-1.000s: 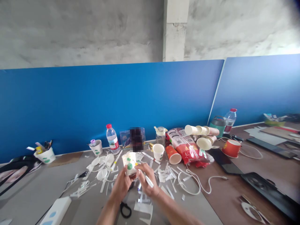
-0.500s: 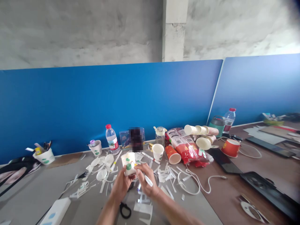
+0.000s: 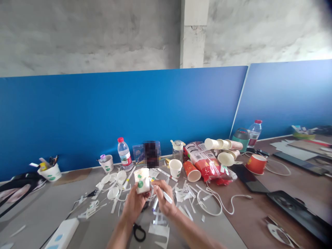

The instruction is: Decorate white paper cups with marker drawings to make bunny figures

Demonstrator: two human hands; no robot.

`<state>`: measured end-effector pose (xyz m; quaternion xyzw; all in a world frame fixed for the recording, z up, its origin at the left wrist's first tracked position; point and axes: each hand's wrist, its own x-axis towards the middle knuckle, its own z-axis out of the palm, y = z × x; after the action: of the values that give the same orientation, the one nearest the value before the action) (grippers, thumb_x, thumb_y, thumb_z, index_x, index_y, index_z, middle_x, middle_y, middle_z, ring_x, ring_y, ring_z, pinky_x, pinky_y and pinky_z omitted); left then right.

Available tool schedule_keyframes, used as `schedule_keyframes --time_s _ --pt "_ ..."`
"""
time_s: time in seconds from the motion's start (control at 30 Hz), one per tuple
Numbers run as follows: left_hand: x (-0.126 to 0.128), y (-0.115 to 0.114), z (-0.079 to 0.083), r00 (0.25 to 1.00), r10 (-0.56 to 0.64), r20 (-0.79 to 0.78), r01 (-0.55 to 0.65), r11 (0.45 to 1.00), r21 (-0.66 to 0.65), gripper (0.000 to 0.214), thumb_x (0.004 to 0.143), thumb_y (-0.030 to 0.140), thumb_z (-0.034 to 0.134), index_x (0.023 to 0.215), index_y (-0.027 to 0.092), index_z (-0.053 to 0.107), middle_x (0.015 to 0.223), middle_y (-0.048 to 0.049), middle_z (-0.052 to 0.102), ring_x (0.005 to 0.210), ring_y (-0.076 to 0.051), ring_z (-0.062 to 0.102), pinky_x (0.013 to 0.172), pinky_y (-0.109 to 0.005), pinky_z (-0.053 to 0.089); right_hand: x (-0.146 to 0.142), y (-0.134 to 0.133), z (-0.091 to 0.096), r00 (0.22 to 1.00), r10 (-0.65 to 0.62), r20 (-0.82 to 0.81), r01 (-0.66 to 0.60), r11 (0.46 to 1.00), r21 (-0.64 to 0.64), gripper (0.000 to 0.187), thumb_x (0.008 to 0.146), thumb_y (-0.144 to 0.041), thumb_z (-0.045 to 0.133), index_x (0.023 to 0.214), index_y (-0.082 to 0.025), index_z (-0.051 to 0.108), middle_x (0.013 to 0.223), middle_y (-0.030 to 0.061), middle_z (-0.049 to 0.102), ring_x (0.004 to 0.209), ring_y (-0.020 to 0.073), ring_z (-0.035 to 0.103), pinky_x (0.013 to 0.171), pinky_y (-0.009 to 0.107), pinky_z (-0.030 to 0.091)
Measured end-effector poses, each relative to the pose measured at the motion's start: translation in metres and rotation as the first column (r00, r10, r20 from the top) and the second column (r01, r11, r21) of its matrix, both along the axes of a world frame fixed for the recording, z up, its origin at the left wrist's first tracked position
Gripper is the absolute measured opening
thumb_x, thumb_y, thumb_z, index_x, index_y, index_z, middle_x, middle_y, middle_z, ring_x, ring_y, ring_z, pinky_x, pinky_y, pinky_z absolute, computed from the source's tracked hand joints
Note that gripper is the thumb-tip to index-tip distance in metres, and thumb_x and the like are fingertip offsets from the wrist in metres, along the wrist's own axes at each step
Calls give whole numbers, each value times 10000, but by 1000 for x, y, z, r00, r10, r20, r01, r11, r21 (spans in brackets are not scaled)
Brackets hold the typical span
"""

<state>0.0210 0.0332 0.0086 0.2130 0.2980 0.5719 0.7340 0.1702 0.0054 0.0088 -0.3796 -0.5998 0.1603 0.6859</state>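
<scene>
My left hand [image 3: 136,201] is closed around the lower part of a white paper cup [image 3: 141,180] with green dots, raised above the desk. Between the fingers of my right hand [image 3: 164,200] is a white marker pen [image 3: 167,197], its tip end pointing at the cup's right side; whether it touches I cannot tell. Below the hands lie another marker with a purple end [image 3: 155,204] and black-handled scissors [image 3: 139,232], partly hidden by my left arm. White paper scraps [image 3: 185,193] are strewn around both hands.
Behind the hands stand a water bottle [image 3: 125,155], an upright paper cup [image 3: 175,168], a tipped orange cup [image 3: 192,172] and a red bag [image 3: 201,160] of cups. A white cable [image 3: 220,207] curls at right. A power strip [image 3: 62,233] lies front left. A blue partition [image 3: 129,110] closes the back.
My right hand with the marker has shifted slightly right, a little away from the cup. The cup in my left hand is more upright, and more of its side shows.
</scene>
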Motion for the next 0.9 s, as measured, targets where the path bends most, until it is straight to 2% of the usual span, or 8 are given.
schedule_keyframes --time_s 0.27,0.47,0.63,0.73,0.9 --pt "-1 0 1 1000 10 15 -10 1000 6 93 931 226 722 986 164 764 897 -71 830 701 -183 746 669 -298 617 -2 -2 -1 999 32 11 -32 999 -4 512 1032 -642 502 874 -279 826 779 34 816 715 238 749 682 348 560" --pt "-3 2 2 998 -19 54 17 1000 24 194 952 228 698 1128 176 759 987 -79 854 763 -209 795 698 -307 637 0 -1 4 999 33 10 -33 999 -25 566 1037 -667 472 821 -276 819 635 2 729 573 202 668 582 322 498" --pt "-6 5 -2 995 -55 89 54 998 9 233 985 243 639 1176 174 753 1012 -96 862 781 -222 812 721 -323 648 0 -1 5 1000 5 -7 -6 1000 -28 569 1045 -664 456 827 -282 816 643 0 724 541 195 638 551 319 452" --pt "-8 6 -6 992 -69 110 66 997 29 234 985 291 666 1166 174 757 1010 -101 863 783 -219 809 718 -317 642 -1 -3 5 1000 12 -1 -12 1000 -18 558 1043 -661 458 826 -290 813 674 5 749 559 201 657 578 331 481" --pt "-8 5 -10 990 -89 110 80 993 89 300 923 381 791 1140 176 762 1004 -91 859 821 -217 804 743 -314 636 -3 -5 7 999 31 23 -31 1000 0 547 1036 -668 460 833 -306 816 759 18 809 704 239 747 691 362 544"
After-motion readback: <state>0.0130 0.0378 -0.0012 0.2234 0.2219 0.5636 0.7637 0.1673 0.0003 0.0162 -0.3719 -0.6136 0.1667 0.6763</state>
